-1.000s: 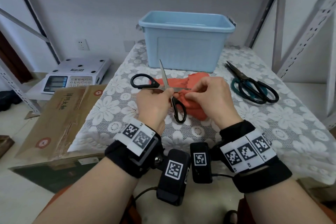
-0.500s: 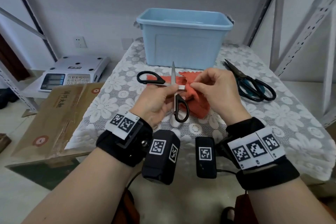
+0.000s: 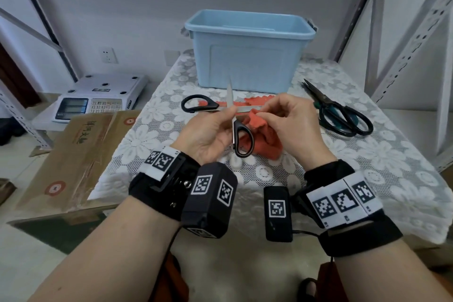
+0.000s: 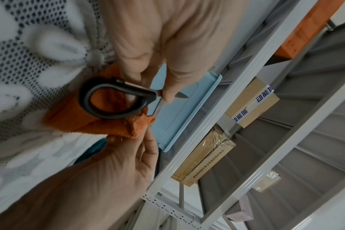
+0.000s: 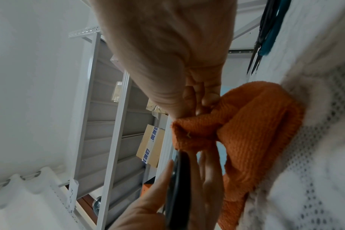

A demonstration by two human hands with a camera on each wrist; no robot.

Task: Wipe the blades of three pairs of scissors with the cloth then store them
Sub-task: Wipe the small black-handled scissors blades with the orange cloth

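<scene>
- My left hand (image 3: pixel 208 130) pinched the black-handled scissors (image 3: pixel 241 137) near the pivot, thumb and fingers curled round the metal there, holding them up above the table (image 3: pixel 367 167).
- The scissors were spread wide: one blade pointed up toward the blue bin (image 3: pixel 247 49), the other ran sideways toward my right hand, one handle loop stuck out left and the other hung down.
- My right hand (image 3: pixel 291 125) held a bunched corner of the orange cloth (image 3: pixel 259 140) between curled fingers and thumb, right at the sideways blade; whether cloth touched steel I could not tell.
- The rest of the cloth trailed down onto the lace tablecloth (image 3: pixel 157 135) under my hands.
- A second pair, the green-handled scissors (image 3: pixel 343 115), lay closed on the table to my right, well apart from my hands.
- The bin stood at the back of the table, open-topped.
</scene>
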